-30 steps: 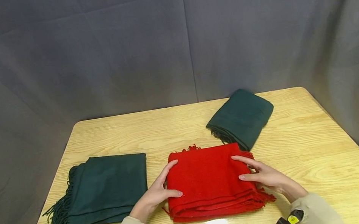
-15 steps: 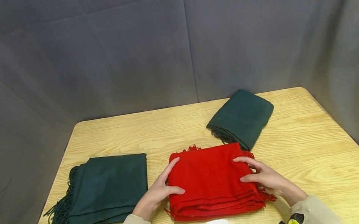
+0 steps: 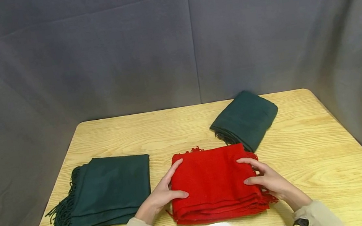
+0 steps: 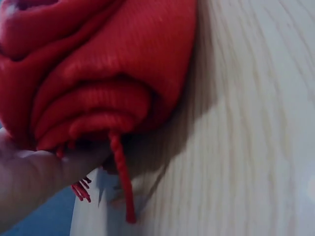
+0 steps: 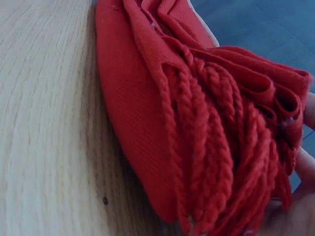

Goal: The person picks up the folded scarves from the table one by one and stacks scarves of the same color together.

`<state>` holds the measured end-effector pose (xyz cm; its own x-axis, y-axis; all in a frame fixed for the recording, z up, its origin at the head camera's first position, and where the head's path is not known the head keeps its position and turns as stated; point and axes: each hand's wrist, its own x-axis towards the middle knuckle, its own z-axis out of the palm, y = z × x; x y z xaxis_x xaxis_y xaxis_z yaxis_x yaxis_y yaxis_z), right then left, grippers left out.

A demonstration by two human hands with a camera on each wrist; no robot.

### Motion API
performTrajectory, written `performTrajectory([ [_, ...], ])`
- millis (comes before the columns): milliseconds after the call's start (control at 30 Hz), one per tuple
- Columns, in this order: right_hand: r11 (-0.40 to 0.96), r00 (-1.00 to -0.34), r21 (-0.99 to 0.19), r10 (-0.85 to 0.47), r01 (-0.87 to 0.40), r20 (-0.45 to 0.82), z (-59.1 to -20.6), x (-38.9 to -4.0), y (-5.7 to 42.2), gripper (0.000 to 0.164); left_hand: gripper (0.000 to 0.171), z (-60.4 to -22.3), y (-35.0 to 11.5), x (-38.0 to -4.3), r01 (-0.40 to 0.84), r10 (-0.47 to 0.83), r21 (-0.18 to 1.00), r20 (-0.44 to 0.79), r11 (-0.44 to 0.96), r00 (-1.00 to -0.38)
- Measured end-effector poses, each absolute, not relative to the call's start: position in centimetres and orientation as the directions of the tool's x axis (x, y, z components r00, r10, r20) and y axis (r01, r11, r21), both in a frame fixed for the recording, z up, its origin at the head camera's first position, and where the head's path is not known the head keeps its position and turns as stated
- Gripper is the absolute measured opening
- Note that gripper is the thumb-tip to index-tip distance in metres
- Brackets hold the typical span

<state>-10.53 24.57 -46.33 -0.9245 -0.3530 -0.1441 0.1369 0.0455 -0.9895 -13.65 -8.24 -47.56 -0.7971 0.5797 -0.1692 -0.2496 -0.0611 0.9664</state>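
Observation:
A folded red scarf (image 3: 211, 178) with fringe lies in stacked layers at the front middle. My left hand (image 3: 161, 195) grips its left side, thumb and a finger on top, the other fingers hidden. On the opposite side my right hand (image 3: 270, 177) holds the fringed edge the same way. In the left wrist view, the rolled layers of the red scarf (image 4: 138, 54) rest over the hand, one twisted tassel hanging down. Thick cords of fringe on the scarf (image 5: 206, 147) fall beside the fingers in the right wrist view.
A folded dark green scarf (image 3: 111, 188) with long fringe lies to the left. Another dark green scarf (image 3: 248, 119) sits at an angle behind, its near corner close to the red one. The wooden table (image 3: 322, 155) is backed by a grey curtain (image 3: 123, 51).
The view has shifted slightly. My left hand has slid a little farther in over the red scarf; the right hand and the scarves look nearly unmoved.

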Motion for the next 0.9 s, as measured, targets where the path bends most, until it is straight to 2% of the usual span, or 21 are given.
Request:
performTrajectory([
  [200, 0.007, -0.928, -0.988, -0.343, 0.154, -0.147, -46.1, -10.4, 24.5, 0.053, 0.088, -47.5, -8.1, -13.5, -0.234, 0.551, 0.972, -0.178, -0.033, -0.816],
  [467, 0.057, -0.952, -0.986, -0.259, 0.156, -0.165, -45.7, -10.0, 23.9, 0.055, 0.089, -47.2, -8.0, -13.4, -0.223, 0.52, 0.974, -0.164, -0.052, -0.838],
  [900, 0.024, -0.96, -0.993, -0.252, 0.117, -0.119, -44.6, -9.8, 23.1, 0.055, 0.088, -45.7, -8.8, -13.5, -0.196, 0.495, 0.98, -0.164, -0.013, -0.853],
])
